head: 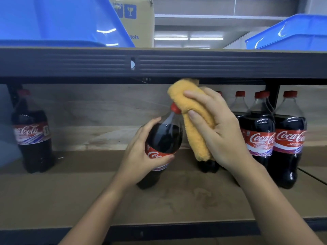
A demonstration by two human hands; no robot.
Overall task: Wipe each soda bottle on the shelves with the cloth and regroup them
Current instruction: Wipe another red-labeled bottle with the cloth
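My left hand grips a cola bottle around its red label, tilted so its red cap leans to the right. My right hand holds a folded orange cloth pressed against the bottle's cap and right shoulder. The bottle's base rests on the wooden shelf board. A group of several cola bottles stands at the right, partly behind my right hand. One lone cola bottle stands at the far left.
The dark metal beam of the upper shelf runs just above the cloth. On that upper shelf sit two blue plastic bins and a cardboard box. A dark upright post stands behind the right bottles.
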